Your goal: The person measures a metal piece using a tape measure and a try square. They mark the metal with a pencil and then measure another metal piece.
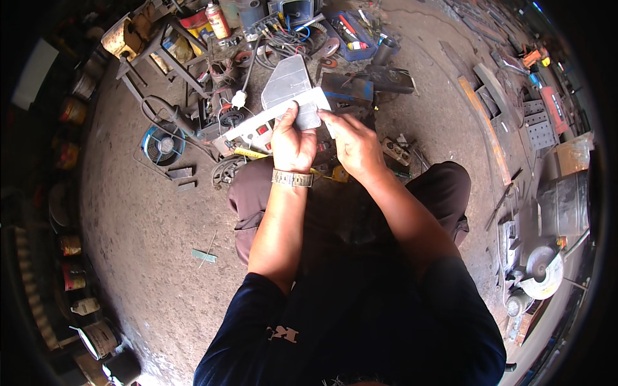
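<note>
Left hand [294, 147] is turned palm up, partly closed, its thumb pressed on a pale metal strip [257, 121]; its fingers are mostly hidden beneath. Beside the thumb, a small gray piece [308, 118] is seen against the strip, and a larger gray metal plate [288, 82] is seen projecting beyond it. These parts are held above the floor, in front of the knees; whether they are joined cannot be told. The right hand [359, 147] is half curled, its fingertips brought to the right end of the strip; whether it is gripped there cannot be told. A watch [292, 178] is worn on the left wrist.

Just beyond the hands, a panel with a red switch [261, 129] is partly covered by the strip. To the left, a blue round fan [162, 144] is set on the floor [151, 212]. To the right, a long rust-orange bar [487, 132] is laid. Farther off, a dark box [346, 89], a tangle of cables [283, 48] and a blue tray [355, 48] of tools are grouped, with a spray can [217, 20] placed to their left.
</note>
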{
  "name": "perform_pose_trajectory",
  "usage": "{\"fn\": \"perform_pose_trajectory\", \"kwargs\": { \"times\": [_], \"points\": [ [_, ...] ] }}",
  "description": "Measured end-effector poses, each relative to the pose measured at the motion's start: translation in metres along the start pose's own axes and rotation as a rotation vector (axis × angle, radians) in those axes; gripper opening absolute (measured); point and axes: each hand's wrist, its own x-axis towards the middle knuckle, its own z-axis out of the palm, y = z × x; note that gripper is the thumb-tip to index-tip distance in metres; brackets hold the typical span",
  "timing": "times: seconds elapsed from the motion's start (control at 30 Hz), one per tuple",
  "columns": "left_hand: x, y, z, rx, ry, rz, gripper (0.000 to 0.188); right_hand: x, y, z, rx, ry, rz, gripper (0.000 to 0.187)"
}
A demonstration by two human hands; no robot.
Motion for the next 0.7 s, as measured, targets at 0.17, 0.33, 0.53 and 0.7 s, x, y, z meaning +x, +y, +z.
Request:
{"fn": "perform_pose_trajectory", "kwargs": {
  "times": [0.17, 0.33, 0.53, 0.7],
  "points": [
    [0.004, -0.003, -0.006, 0.012, 0.008, 0.009, 0.04, -0.02, 0.0, 0.019, 0.151, 0.101, 0.067, 0.033],
    [-0.001, -0.003, -0.001, -0.042, 0.006, -0.005, 0.036, -0.028, -0.003, 0.034, 0.436, 0.18, 0.241, 0.026],
    [0.001, -0.002, -0.005, -0.008, -0.012, -0.005, 0.033, -0.021, -0.012, 0.027, 0.512, 0.18, 0.408, 0.028],
    [-0.003, -0.001, -0.003, 0.03, -0.062, -0.05, 0.032, -0.013, -0.004, 0.016, 0.253, 0.056, 0.342, 0.028]
  ]
}}
